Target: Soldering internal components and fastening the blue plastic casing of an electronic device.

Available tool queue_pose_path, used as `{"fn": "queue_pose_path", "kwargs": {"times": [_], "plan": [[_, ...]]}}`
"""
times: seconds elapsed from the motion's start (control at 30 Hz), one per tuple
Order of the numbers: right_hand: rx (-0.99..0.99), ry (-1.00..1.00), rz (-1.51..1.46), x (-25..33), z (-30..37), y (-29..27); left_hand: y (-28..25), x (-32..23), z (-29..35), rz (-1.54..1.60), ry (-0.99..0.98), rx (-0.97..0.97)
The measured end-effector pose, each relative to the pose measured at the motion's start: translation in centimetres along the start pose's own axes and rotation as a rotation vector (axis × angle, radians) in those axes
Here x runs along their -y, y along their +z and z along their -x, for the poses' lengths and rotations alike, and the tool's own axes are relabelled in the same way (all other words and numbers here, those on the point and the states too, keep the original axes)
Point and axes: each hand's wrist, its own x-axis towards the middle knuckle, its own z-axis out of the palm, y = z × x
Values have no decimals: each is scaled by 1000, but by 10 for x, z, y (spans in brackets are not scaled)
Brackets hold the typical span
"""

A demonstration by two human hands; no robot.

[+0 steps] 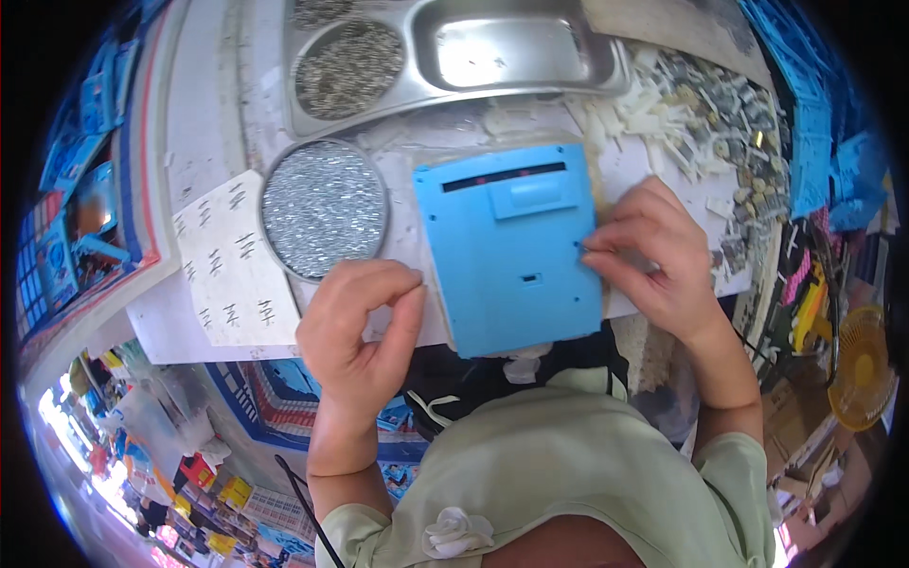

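At the blue panel's (502, 246) right edge, the right hand (668, 260) has fingertips nearly meeting; the left hand (336, 322), near the round dish (386, 210), likewise. Held items cannot be determined.

- Here's the panel (516, 241), bright sky blue, mid-frame, with a black slot (502, 177) along its top!
- Silver-grey glitter from the metal bits (325, 208), left of centre
- White paper (232, 284), left, scattered with dark strokes
- Pale green shirt (568, 454), lower centre; white flower (457, 532)
- Far right, amber-yellow: the fan (860, 367)!
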Motion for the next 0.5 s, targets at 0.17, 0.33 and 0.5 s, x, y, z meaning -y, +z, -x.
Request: {"fn": "queue_pose_path", "kwargs": {"times": [0.17,0.33,0.5], "plan": [[49,-9,-35,-8,-5,-1,3,-2,9,38,-60,23],[102,7,-29,-4,-14,3,0,3,10,17,-37,-28],[164,207,-68,7,-15,-1,-11,11,14,43,-21,-22]]}}
